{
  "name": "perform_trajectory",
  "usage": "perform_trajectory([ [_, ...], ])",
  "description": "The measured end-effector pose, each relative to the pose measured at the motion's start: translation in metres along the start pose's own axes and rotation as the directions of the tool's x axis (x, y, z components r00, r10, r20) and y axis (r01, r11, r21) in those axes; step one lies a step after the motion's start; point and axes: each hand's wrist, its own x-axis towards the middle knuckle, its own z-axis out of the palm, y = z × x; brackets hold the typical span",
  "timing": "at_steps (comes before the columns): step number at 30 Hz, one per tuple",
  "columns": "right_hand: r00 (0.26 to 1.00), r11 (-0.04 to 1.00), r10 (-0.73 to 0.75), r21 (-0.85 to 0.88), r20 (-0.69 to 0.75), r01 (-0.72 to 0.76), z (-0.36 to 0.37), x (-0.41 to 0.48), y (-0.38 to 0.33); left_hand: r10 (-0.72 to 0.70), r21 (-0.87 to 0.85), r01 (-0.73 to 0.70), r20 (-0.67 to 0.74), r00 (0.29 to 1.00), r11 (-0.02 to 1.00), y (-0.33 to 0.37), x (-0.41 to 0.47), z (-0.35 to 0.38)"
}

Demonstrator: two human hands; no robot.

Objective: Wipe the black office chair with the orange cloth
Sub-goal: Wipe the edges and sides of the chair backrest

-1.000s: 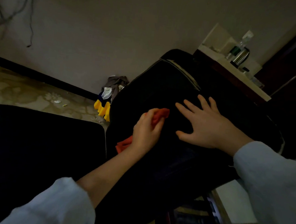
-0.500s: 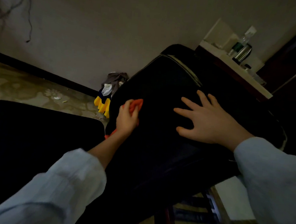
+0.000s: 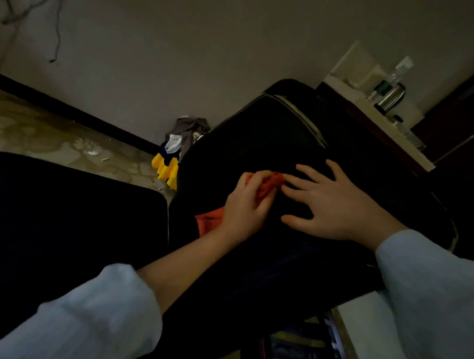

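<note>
The black office chair (image 3: 260, 136) fills the middle of the view in dim light, its back panel facing up towards me. My left hand (image 3: 245, 204) grips the bunched orange cloth (image 3: 208, 222) and presses it against the chair's black surface; part of the cloth sticks out past my fingers and part trails below my wrist. My right hand (image 3: 336, 210) lies flat on the chair with fingers spread, just right of the cloth, its fingertips almost touching it.
A second black seat (image 3: 61, 224) lies at lower left. A yellow object with clothes heaped on it (image 3: 167, 169) stands by the wall. A counter (image 3: 386, 124) at upper right carries a kettle (image 3: 390, 97) and a bottle. A dark cabinet borders the right.
My left hand has swept the orange cloth rightwards across the chair, from its left edge back up to my right hand's fingertips. My right hand has stayed in place.
</note>
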Motion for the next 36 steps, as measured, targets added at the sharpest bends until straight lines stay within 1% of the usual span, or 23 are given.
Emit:
perform_trajectory([
  [2, 1.0, 1.0, -0.009, 0.0, 0.014, 0.009, 0.0, 0.001, 0.001, 0.029, 0.022, -0.029, 0.002, 1.0, 0.999, -0.008, 0.008, 0.002],
  [3, 1.0, 1.0, -0.011, 0.008, 0.025, 0.011, 0.0, 0.001, 0.001, 0.014, 0.03, -0.014, -0.004, 1.0, 0.999, -0.015, 0.011, 0.002],
  [4, 0.999, 1.0, -0.013, 0.014, 0.03, 0.013, 0.0, 0.001, 0.0, -0.021, 0.036, 0.021, -0.017, 1.0, 0.999, -0.021, 0.015, 0.0],
  [6, 0.999, 1.0, -0.023, 0.014, 0.028, 0.022, -0.001, 0.0, 0.0, -0.136, 0.06, 0.138, -0.044, 0.99, 0.989, -0.037, 0.021, -0.006],
  [9, 0.999, 1.0, -0.028, 0.0, 0.032, 0.028, -0.001, 0.0, -0.001, -0.289, 0.083, 0.296, -0.085, 0.954, 0.952, -0.07, 0.018, -0.018],
  [12, 0.999, 0.999, -0.032, -0.005, 0.039, 0.032, -0.002, -0.002, -0.002, -0.367, 0.064, 0.38, -0.153, 0.917, 0.923, -0.096, -0.013, -0.027],
  [14, 0.998, 0.998, -0.062, -0.013, 0.028, 0.062, -0.002, -0.004, -0.004, -0.413, 0.046, 0.428, -0.187, 0.891, 0.903, -0.098, -0.044, -0.029],
  [17, 0.993, 0.993, -0.119, -0.009, 0.026, 0.12, -0.002, -0.005, -0.009, -0.409, 0.077, 0.428, -0.182, 0.894, 0.901, -0.084, -0.08, -0.03],
  [19, 0.991, 0.992, -0.124, -0.013, 0.05, 0.125, -0.001, -0.005, -0.015, -0.363, 0.084, 0.378, -0.153, 0.919, 0.922, -0.064, -0.09, -0.033],
  [20, 0.99, 0.991, -0.128, -0.027, 0.064, 0.13, -0.001, -0.004, -0.019, -0.304, 0.082, 0.317, -0.135, 0.943, 0.945, -0.051, -0.092, -0.034],
  [22, 0.984, 0.987, -0.146, -0.057, 0.099, 0.152, 0.001, -0.002, -0.029, -0.133, 0.071, 0.138, -0.078, 0.988, 0.988, -0.026, -0.092, -0.034],
  [23, 0.982, 0.985, -0.155, -0.058, 0.109, 0.162, 0.002, -0.003, -0.035, -0.066, 0.052, 0.068, -0.042, 0.997, 0.996, -0.015, -0.091, -0.033],
  [24, 0.981, 0.984, -0.16, -0.054, 0.11, 0.167, 0.004, -0.004, -0.04, -0.037, 0.029, 0.037, -0.014, 0.999, 0.999, -0.008, -0.088, -0.031],
  [28, 0.991, 0.991, -0.114, -0.063, 0.076, 0.119, 0.01, -0.011, -0.05, -0.126, -0.043, 0.125, -0.008, 0.992, 0.991, -0.008, -0.073, -0.029],
  [31, 0.991, 0.992, -0.103, -0.069, 0.087, 0.109, 0.01, -0.013, -0.055, -0.168, 0.011, 0.168, -0.034, 0.985, 0.986, -0.03, -0.069, -0.033],
  [33, 0.992, 0.991, -0.104, -0.082, 0.07, 0.11, 0.01, -0.016, -0.058, -0.265, 0.043, 0.267, -0.064, 0.962, 0.963, -0.045, -0.071, -0.037],
  [36, 0.996, 0.99, -0.088, -0.109, 0.015, 0.089, 0.016, -0.026, -0.062, -0.427, 0.081, 0.435, -0.101, 0.899, 0.897, -0.062, -0.086, -0.042],
])
